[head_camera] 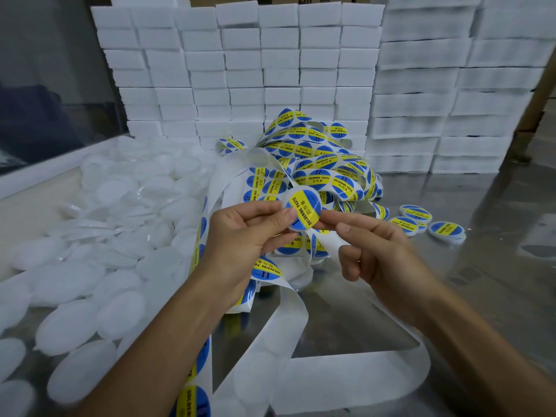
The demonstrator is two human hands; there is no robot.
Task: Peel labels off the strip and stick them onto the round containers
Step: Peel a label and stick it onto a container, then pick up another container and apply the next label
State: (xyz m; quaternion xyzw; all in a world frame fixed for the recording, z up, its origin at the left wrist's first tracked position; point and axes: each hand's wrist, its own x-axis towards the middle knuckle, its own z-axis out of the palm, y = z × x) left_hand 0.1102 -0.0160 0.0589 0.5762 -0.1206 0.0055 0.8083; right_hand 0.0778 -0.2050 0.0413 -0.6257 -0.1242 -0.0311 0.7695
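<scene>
Between both hands sits a round white container (302,209) with a blue and yellow "SOLDERING PASTE" label on its top face. My left hand (240,236) pinches its left edge with thumb and fingers. My right hand (379,251) pinches its lower right edge, the other fingers curled. A tangled label strip (319,164) of blue and yellow stickers lies heaped behind the hands. Its bare white backing (346,380) loops toward me under my arms.
Several unlabelled white round containers (99,230) lie piled on the left of the metal table (481,281). Labelled containers (427,224) sit at the right. Stacks of white foam blocks (270,64) wall off the back.
</scene>
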